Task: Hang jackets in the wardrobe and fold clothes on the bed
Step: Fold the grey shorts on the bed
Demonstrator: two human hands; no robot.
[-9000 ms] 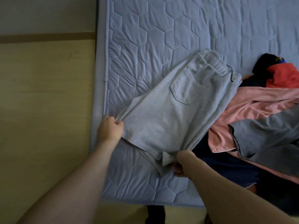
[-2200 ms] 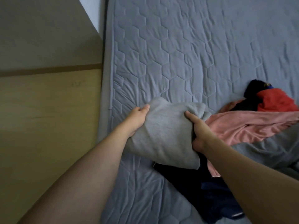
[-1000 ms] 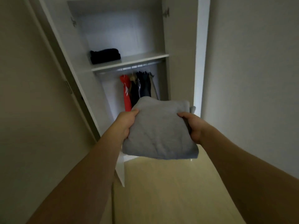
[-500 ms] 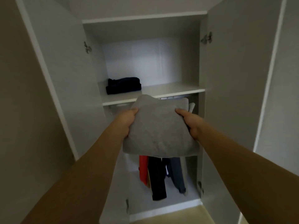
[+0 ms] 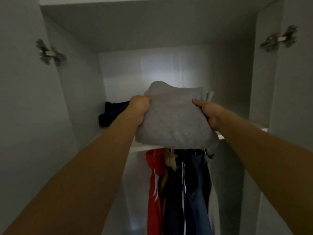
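Head view, open wardrobe:
- Folded grey garment: held over shelf's front edge.
- Left hand: fingers curled round its left side.
- Right hand: gripping its right side.
- Dark folded garment: on shelf, left.
- Jackets: hanging below.
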